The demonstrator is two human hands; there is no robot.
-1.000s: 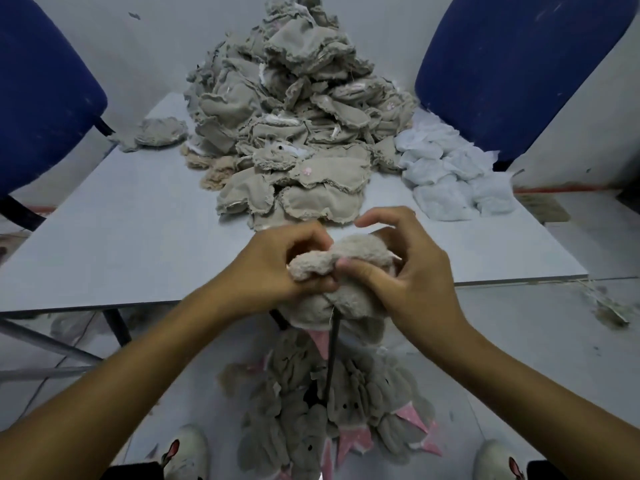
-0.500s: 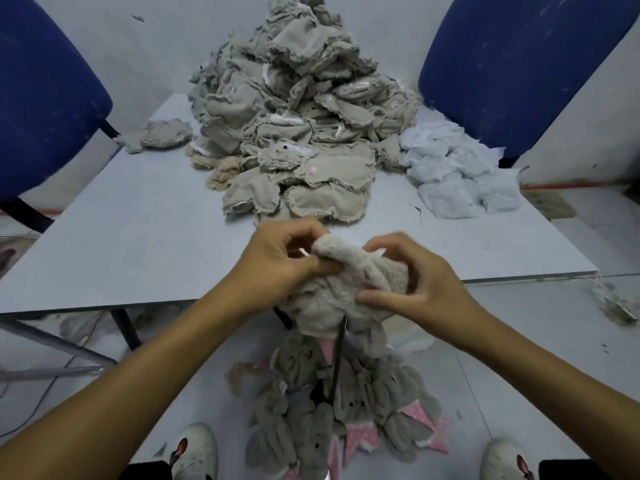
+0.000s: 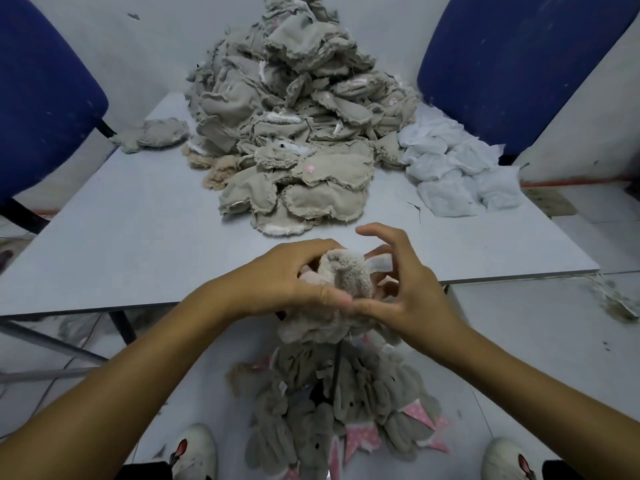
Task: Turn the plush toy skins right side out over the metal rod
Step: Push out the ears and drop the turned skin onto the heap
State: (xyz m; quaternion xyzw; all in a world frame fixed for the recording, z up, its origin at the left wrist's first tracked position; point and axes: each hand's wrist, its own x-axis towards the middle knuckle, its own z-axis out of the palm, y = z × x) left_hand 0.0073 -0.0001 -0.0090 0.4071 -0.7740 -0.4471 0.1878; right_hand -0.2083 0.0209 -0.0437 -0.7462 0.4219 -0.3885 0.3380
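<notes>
A fuzzy grey plush skin (image 3: 346,277) sits bunched over the top of a thin dark metal rod (image 3: 336,370) at the table's near edge. My left hand (image 3: 287,280) grips its left side, thumb pressed along the lower front. My right hand (image 3: 403,292) holds the right side with thumb and lower fingers, while the index finger arches free above. A pale pink lining shows between the fingers. A tall heap of inside-out beige skins (image 3: 294,126) fills the far middle of the table.
Turned grey skins with pink spotted ears (image 3: 343,420) lie piled on the floor round the rod's base, between my white shoes (image 3: 194,452). White skins (image 3: 453,171) lie at the table's right. Blue chairs (image 3: 45,95) flank the grey table (image 3: 121,237).
The skin has been worked further over the rod and bunched tighter. My right hand has shifted from pinching its front to holding its right side, index finger lifted off.
</notes>
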